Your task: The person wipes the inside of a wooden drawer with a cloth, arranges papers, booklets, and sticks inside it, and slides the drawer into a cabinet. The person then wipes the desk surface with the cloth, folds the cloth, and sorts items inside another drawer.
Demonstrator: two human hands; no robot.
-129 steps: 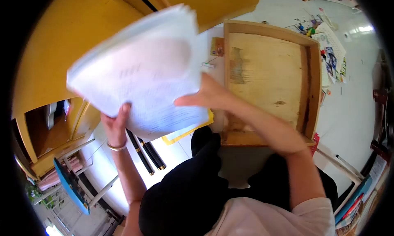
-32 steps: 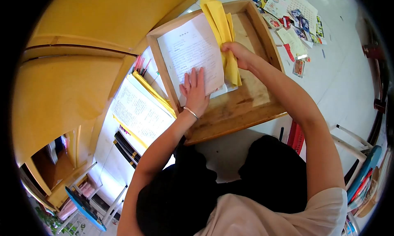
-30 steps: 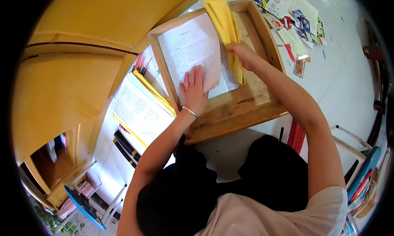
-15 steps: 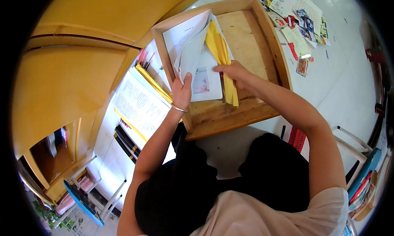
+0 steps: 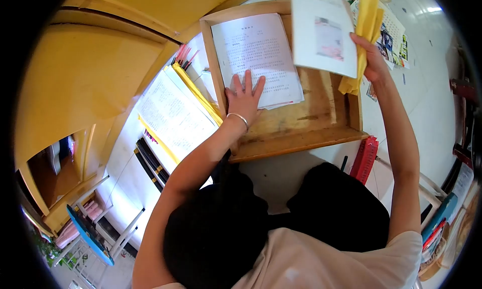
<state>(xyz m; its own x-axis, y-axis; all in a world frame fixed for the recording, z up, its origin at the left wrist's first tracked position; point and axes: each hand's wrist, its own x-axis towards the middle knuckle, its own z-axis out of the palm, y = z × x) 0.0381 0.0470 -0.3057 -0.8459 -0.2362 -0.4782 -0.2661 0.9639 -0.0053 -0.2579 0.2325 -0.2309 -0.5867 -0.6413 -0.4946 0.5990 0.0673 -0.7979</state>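
A wooden drawer [image 5: 296, 146] rests in front of my knees. Inside it, on the left, lies a stack of printed paper [image 5: 253, 50]. My left hand [image 5: 244, 99] is spread flat over the stack's lower left part, fingers apart, a silver bangle on the wrist. My right hand [image 5: 372, 60] grips a white booklet [image 5: 321, 43] with a picture on its cover, together with a yellow folder [image 5: 368, 23]. Both are raised above the drawer's right side. The folder's far end and part of the right fingers are hidden.
More printed sheets with yellow covers [image 5: 175, 116] lie on the floor to the left, near black rods [image 5: 150, 163]. Yellow cabinets [image 5: 95, 88] stand at the left. Loose papers and photos [image 5: 396, 43] are scattered at the upper right. A red object [image 5: 364, 160] lies by my right knee.
My right hand has lifted the booklet and yellow folder up and to the right. The printed stack beneath is uncovered, and my left hand has opened flat onto it.
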